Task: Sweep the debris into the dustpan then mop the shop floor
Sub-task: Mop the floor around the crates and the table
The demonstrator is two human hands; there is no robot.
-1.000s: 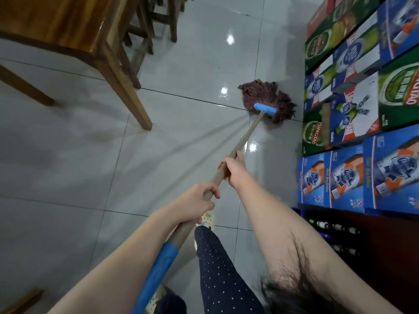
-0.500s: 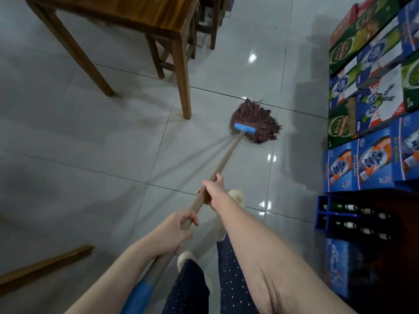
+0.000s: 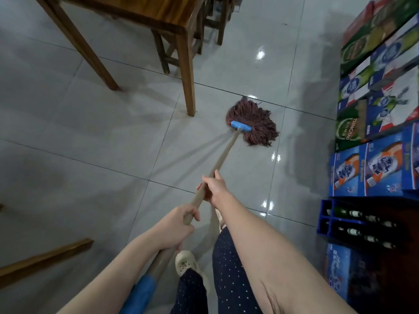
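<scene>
We grip the mop handle [image 3: 223, 155] with both hands: our left hand [image 3: 174, 227] curls its fingers around it low, our right hand [image 3: 214, 189] wraps it higher. The reddish-brown mop head [image 3: 254, 120] lies on the tiled floor [image 3: 90, 143] at 1 o'clock from our hands, a table leg [image 3: 187, 75] at its 10 o'clock.

Floor [image 3: 90, 143]: glossy pale tiles.
Table [image 3: 158, 12]: wooden, upper centre.
Beer cartons [image 3: 374, 168]: stacked along right edge.
Bottle crate [image 3: 326, 220]: blue, lower right.

One mop [image 3: 255, 117], one table [image 3: 158, 17], one crate [image 3: 324, 220].
</scene>
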